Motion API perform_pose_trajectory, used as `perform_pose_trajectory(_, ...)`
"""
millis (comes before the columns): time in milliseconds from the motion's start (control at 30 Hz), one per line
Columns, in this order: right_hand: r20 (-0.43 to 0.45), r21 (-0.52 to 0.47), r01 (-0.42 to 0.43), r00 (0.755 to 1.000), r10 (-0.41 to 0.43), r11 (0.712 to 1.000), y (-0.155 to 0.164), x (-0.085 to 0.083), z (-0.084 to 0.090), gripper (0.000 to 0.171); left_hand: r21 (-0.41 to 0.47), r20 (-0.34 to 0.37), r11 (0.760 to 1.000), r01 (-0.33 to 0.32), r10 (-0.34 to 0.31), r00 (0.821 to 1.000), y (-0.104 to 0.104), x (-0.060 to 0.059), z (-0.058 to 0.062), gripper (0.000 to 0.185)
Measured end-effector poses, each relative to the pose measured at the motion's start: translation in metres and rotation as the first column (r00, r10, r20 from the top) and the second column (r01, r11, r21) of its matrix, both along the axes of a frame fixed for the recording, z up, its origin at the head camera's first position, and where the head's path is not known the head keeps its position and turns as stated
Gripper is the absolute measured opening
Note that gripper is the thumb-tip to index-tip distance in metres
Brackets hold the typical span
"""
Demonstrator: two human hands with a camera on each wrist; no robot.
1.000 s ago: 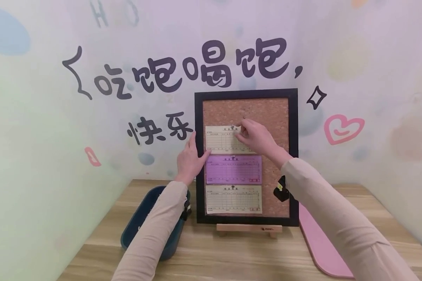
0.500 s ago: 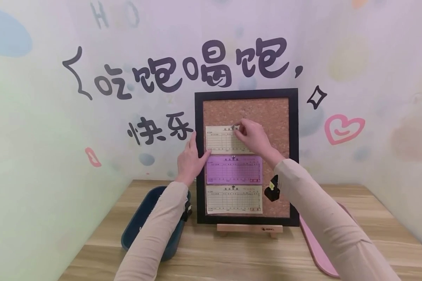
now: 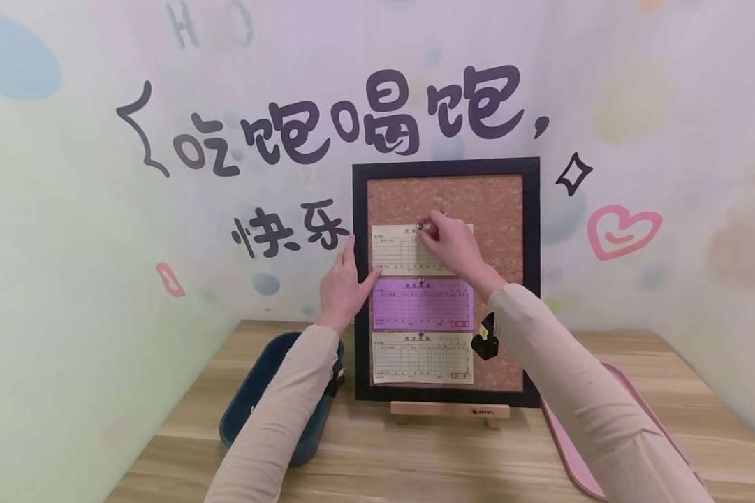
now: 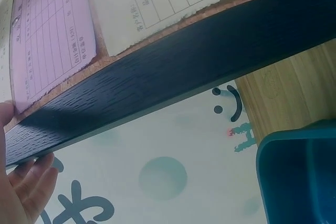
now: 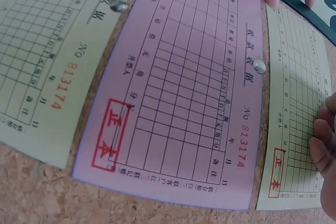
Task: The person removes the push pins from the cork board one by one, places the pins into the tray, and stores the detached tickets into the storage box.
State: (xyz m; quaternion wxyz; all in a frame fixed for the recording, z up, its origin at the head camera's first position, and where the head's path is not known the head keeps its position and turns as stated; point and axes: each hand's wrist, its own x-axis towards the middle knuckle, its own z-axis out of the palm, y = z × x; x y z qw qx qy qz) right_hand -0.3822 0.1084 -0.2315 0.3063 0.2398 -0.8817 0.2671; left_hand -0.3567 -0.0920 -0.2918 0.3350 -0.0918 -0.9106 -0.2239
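A black-framed cork board point(image 3: 503, 202) stands upright with three receipt slips pinned in a column. The top slip point(image 3: 391, 253) is pale yellow, the middle slip point(image 3: 423, 307) purple and the bottom slip point(image 3: 422, 360) pale yellow. My left hand point(image 3: 342, 292) grips the board's left edge, thumb in front at the slips and fingers behind the frame, as the left wrist view shows. My right hand point(image 3: 455, 244) pinches a silver thumbtack point(image 3: 420, 226) at the top slip's upper middle. Silver tacks hold the purple slip point(image 5: 260, 66) and the bottom slip point(image 5: 118, 5).
A wooden easel point(image 3: 449, 409) carries the board on the wood-grain table point(image 3: 415, 461). At left, partly behind my left sleeve, is a dark blue bin point(image 3: 242, 412). A pink board point(image 3: 568, 447) lies at right under my right forearm. The decorated wall rises close behind.
My right forearm and wrist have shifted slightly left and inward, while the fingertips stay at the top slip's tack. The left hand keeps its hold; the whole view has shifted slightly.
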Motion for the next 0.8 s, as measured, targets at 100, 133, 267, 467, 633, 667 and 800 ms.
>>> perform_pose_trajectory(100,-0.006,-0.001,0.002,1.000,-0.003,1.000,-0.0017,0.0000,-0.0005,0.017,-0.001,0.002,1.000,0.002,-0.002,1.000,-0.0014,0.0009,-0.0008,0.077)
perform_pose_trajectory(133,-0.011,-0.003,0.006,1.000,-0.006,1.000,-0.0021,-0.0004,-0.0006,0.016,0.000,0.006,1.000,0.002,-0.002,1.000,-0.0017,0.0009,-0.0009,0.077)
perform_pose_trajectory(267,-0.031,-0.022,0.038,0.999,-0.038,0.999,-0.0032,-0.0028,-0.0008,0.014,-0.006,0.021,1.000,0.006,-0.006,1.000,-0.0017,0.0001,-0.0006,0.077)
perform_pose_trajectory(467,-0.033,-0.047,0.054,0.998,-0.056,0.997,-0.0025,-0.0048,-0.0004,0.015,0.003,0.023,1.000,0.011,-0.011,1.000,0.0004,-0.0015,0.0005,0.077)
perform_pose_trajectory(633,-0.016,-0.079,0.064,0.998,-0.066,0.995,-0.0043,-0.0048,-0.0015,0.015,0.008,0.021,1.000,0.016,-0.016,1.000,-0.0008,-0.0021,-0.0006,0.077)
perform_pose_trajectory(667,-0.015,-0.086,0.064,0.998,-0.065,0.994,-0.0048,-0.0048,-0.0016,0.015,0.009,0.018,1.000,0.016,-0.017,1.000,-0.0009,-0.0020,-0.0006,0.077)
perform_pose_trajectory(800,-0.011,-0.111,0.067,0.998,-0.068,0.992,-0.0070,-0.0055,-0.0008,0.014,0.011,0.009,1.000,0.015,-0.016,1.000,-0.0011,-0.0018,-0.0011,0.078)
